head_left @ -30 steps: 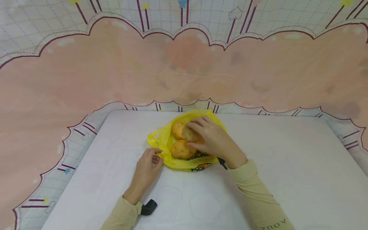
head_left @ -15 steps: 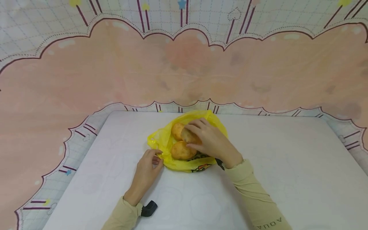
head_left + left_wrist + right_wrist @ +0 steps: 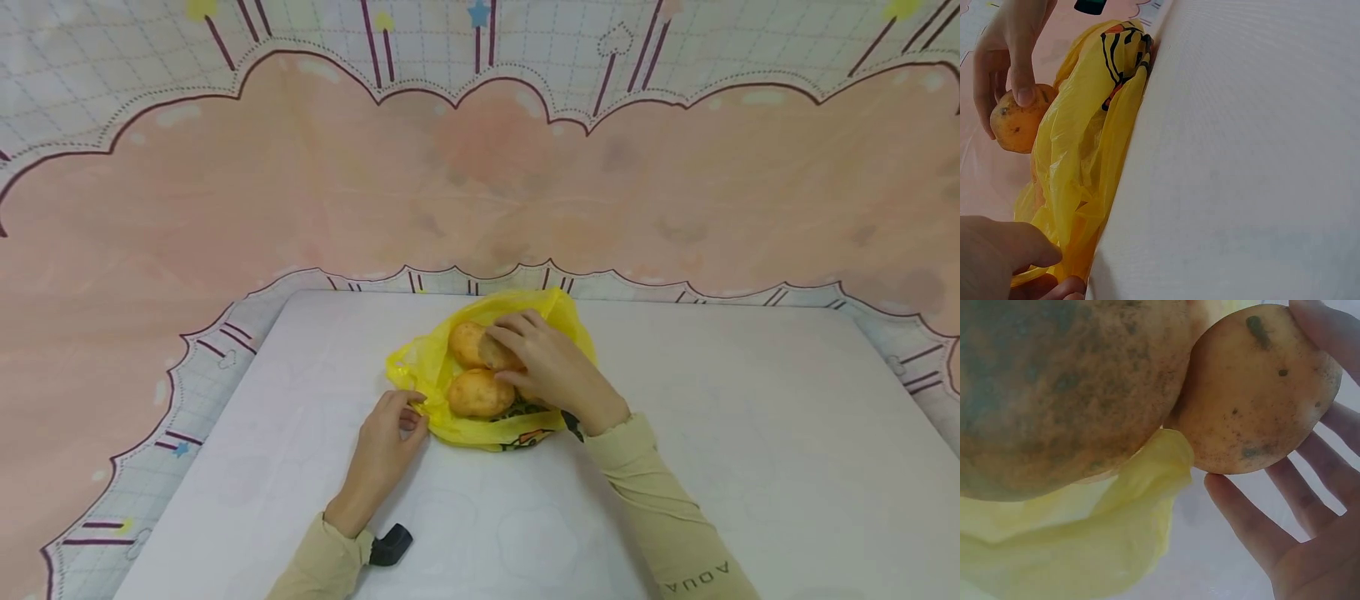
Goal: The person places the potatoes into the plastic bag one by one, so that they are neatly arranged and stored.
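A yellow plastic bag with black and orange print lies spread open near the far edge of the table. On it rest potatoes, one at the back and one in front. My right hand holds another potato from above, thumb on one side and fingers on the other. In the right wrist view, that potato sits beside a large, close potato. My left hand pinches the bag's near left edge between thumb and fingers; the left wrist view shows this thumb on the plastic.
The white tabletop stretches around the bag on both sides and in front. A patterned pink cloth hangs behind the table. A black device is worn at the left wrist.
My right wrist and forearm have shifted slightly left, while the hand keeps its grip on the potato over the bag. The left hand stays at the bag's edge.
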`<state>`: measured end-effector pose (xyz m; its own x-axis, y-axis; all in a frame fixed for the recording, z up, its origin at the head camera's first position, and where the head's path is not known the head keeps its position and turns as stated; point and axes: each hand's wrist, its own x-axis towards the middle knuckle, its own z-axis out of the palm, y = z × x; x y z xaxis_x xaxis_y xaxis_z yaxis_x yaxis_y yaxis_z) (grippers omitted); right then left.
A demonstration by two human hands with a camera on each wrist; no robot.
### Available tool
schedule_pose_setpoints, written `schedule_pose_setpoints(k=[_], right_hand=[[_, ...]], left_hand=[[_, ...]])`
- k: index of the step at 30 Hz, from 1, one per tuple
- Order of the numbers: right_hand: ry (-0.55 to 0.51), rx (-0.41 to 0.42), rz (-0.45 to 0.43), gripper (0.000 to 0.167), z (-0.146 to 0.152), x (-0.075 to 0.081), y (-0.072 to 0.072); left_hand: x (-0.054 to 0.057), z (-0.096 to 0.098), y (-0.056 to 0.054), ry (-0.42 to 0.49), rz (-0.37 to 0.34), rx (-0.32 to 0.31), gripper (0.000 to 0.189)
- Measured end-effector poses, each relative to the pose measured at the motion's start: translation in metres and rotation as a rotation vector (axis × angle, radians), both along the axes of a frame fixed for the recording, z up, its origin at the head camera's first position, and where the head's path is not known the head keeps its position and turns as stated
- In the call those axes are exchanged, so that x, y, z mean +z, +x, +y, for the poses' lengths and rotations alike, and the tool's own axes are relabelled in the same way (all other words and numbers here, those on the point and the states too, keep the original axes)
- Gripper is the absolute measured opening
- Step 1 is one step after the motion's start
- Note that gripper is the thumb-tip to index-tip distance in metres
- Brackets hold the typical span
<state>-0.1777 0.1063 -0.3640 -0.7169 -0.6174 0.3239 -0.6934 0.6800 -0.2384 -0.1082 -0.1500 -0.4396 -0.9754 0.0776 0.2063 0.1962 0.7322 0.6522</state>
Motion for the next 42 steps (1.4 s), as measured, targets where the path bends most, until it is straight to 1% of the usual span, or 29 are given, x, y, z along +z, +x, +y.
schedule_pose_setpoints(k=[7, 15, 23, 31, 37, 42], right_hand=[[0.029, -0.014, -0.006, 0.057, 0.001, -0.003, -0.004], [0.053, -0.019, 0.014, 0.056, 0.000, -0.006, -0.008], [0.065, -0.012, -0.006, 0.055, -0.006, -0.006, -0.010], [0.078, -0.012, -0.001, 0.058, -0.007, -0.008, -0.012], [0.080, -0.002, -0.001, 0.064, -0.005, -0.009, -0.011], [0.076, 0.008, 0.021, 0.064, -0.005, -0.012, -0.010]], left_hand=[[-0.001, 0.001, -0.001, 0.000, -0.006, 0.004, 0.028], [0.000, 0.002, -0.002, -0.004, -0.008, 0.012, 0.028], [0.000, 0.001, -0.003, 0.000, -0.008, 0.011, 0.028], [0.002, 0.001, -0.004, 0.005, -0.009, 0.003, 0.027], [0.003, 0.002, -0.003, 0.010, -0.012, 0.002, 0.028], [0.003, 0.002, -0.002, 0.008, -0.015, 0.003, 0.028]])
